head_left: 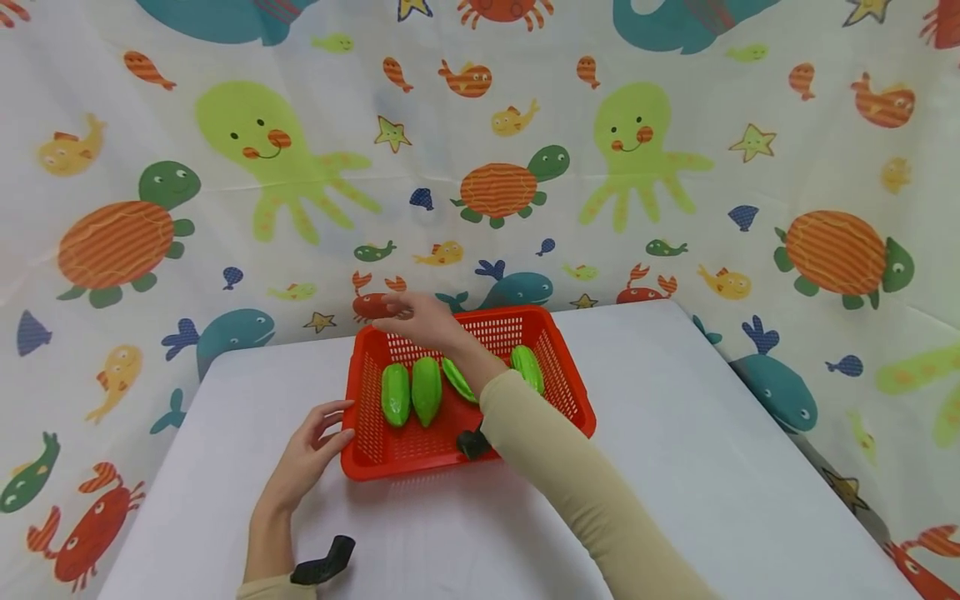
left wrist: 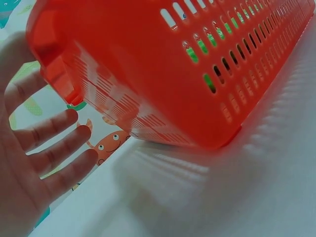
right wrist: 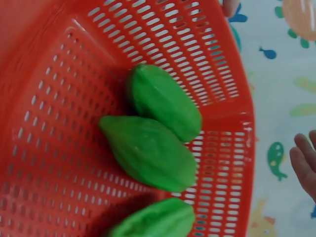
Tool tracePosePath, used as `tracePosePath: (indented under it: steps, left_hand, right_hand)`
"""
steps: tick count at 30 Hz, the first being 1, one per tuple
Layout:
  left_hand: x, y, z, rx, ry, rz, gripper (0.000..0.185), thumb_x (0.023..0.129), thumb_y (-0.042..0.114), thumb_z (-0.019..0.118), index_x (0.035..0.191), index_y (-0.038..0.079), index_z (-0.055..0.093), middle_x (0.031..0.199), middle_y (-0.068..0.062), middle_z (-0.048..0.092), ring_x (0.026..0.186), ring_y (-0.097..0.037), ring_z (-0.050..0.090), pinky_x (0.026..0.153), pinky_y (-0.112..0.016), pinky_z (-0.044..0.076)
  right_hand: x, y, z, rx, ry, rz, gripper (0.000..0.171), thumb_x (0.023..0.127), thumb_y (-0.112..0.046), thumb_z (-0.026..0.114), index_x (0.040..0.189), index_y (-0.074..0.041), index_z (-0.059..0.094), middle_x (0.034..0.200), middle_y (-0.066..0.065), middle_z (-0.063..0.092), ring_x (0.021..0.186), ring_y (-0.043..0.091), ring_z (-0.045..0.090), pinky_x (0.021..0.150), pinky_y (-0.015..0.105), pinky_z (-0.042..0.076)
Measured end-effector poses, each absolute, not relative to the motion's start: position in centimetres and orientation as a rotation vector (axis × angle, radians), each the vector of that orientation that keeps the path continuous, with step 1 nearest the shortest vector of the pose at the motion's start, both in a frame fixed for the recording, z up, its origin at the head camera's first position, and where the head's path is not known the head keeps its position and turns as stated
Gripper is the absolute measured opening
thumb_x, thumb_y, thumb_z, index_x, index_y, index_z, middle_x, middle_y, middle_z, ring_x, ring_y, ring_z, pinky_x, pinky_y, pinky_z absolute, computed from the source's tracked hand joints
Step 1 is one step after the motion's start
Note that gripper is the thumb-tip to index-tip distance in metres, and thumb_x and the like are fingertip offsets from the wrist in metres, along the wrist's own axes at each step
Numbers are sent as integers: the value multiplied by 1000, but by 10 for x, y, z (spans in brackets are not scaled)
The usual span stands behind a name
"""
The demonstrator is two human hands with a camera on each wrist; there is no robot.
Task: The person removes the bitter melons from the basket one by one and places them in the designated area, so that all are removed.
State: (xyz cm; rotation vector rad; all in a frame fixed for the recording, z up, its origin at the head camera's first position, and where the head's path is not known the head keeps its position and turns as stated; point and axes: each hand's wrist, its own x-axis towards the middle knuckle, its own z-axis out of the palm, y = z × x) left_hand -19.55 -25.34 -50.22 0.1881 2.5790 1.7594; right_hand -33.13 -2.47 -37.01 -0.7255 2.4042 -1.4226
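A red plastic basket with slotted walls holds several glossy green oblong fruits, their kind unclear. In the right wrist view, three green fruits lie near one wall, some touching. My left hand is at the basket's left rim with fingers spread. In the left wrist view, its upper fingers meet the rim while the lower ones stand apart from the wall. My right hand reaches across the basket and hovers over its far rim, fingers loosely bent and holding nothing. The right forearm hides part of the contents.
The basket stands on a white-covered table. Behind it hangs a cloth printed with sea animals. Black wrist-camera pieces jut from both wrists, the right one over the basket.
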Motion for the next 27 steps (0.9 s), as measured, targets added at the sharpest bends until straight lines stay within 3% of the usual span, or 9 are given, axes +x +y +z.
tracePosePath:
  steps: [8,14,17,20,23,27]
  left_hand:
    - [-194,-253,-502,184,2557,1784,54,96,29,62,144,15,41,147,-11,42,134,-33,40,93,-26,50]
    - [-193,-253,-502,177,2558,1792,56,96,30,63,145,15,40,149,-11,40,135,-34,39,97,-42,49]
    - [-192,-254,-503,178,2553,1800,56,96,30,63,144,15,41,148,-11,41,135,-34,39,96,-37,50]
    - [-192,-253,-504,183,2557,1797,56,95,31,64,144,16,41,148,-10,40,135,-34,39,97,-38,50]
    - [-192,-252,-503,182,2570,1788,57,95,32,64,144,16,41,149,-9,40,135,-34,39,99,-48,47]
    - [-192,-253,-502,176,2576,1787,57,94,33,65,144,17,41,149,-9,40,135,-34,39,100,-52,45]
  right_hand:
    - [-339,-37,-385,-820,2500,-1353,59,94,-34,66,145,-13,46,140,5,54,123,20,54,99,30,46]
    - [-345,-40,-388,-926,2525,-1295,58,95,-32,65,146,-13,45,142,8,52,126,23,52,104,34,43]
    - [-349,-42,-390,-985,2546,-1237,57,95,-31,65,145,-13,46,143,7,52,127,22,51,105,35,42]
    - [-351,-45,-392,-1067,2610,-1026,54,95,-32,64,144,-14,48,143,4,52,130,18,48,108,33,39]
    - [-351,-46,-395,-1123,2632,-777,54,96,-34,63,144,-14,49,144,2,51,132,17,44,112,32,34]
    - [-350,-47,-396,-1067,2607,-619,55,96,-36,63,144,-13,49,144,2,51,134,18,43,112,32,32]
